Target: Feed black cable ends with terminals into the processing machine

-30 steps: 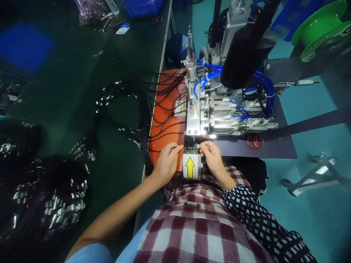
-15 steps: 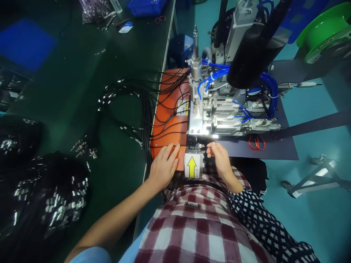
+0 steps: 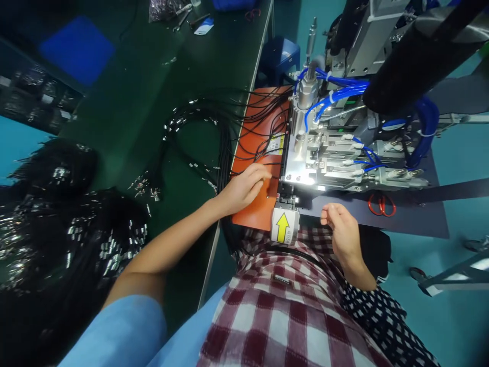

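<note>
My left hand lies over the orange plate, thumb and fingers closed on a thin black cable at the machine's edge. Several more black cables cross the plate into the metal machine. My right hand hovers right of the white block with a yellow arrow, apart from the machine. Its fingers are curled together, and whatever may be between them is too small to make out. Just above the arrow block sits a small dark fixture.
A long bundle of black cables with shiny metal ends runs along the green table. Large cable heaps lie at the left. Red-handled scissors rest on the dark board. A black cylinder overhangs the machine.
The view has turned, so the scene sits farther right. My left hand has gone up the plate and its fingers have closed. My right hand has pulled back from the small fixture.
</note>
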`<state>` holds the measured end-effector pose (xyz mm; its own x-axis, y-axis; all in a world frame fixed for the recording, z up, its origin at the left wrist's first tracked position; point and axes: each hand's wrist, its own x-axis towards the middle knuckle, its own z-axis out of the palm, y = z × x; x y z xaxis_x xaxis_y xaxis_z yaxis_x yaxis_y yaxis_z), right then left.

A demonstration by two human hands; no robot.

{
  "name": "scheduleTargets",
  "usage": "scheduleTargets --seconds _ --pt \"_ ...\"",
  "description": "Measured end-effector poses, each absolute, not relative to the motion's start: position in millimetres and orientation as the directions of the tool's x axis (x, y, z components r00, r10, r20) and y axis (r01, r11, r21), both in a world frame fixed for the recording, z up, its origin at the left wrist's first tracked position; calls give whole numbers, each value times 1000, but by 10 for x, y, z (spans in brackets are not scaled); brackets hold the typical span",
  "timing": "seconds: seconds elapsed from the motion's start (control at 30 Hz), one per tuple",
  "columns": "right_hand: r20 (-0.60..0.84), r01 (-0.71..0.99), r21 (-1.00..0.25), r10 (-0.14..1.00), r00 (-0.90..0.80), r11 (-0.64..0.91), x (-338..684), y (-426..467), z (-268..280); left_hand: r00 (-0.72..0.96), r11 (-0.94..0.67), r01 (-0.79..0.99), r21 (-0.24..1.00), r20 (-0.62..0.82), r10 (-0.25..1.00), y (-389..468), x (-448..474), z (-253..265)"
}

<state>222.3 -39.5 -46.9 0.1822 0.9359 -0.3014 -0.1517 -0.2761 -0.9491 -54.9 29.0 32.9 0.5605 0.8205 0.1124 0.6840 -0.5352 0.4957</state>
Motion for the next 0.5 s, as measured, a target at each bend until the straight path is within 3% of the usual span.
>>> scheduleTargets --seconds 0.1,0.2,0.27,0.37,0.5 --pt "-317 -169 -943 925 207 -286 2323 -462 -414 792 -686 604 406 -216 570 -12 -802 568" --pt "-325 -168 -941 920 219 -293 2376 -488 -367 738 -759 641 112 -361 570 -247 -998 642" --pt "-328 -178 -939 920 212 -294 2371 -478 -339 720 -781 624 43 -421 552 -271 -1071 627" --pt "-316 -188 -941 929 194 -281 2333 -460 -296 720 -761 634 135 -463 518 -165 -1117 603" --pt "-288 -152 -953 941 175 -263 2318 -476 -251 759 -696 640 327 -408 507 -31 -1143 621"
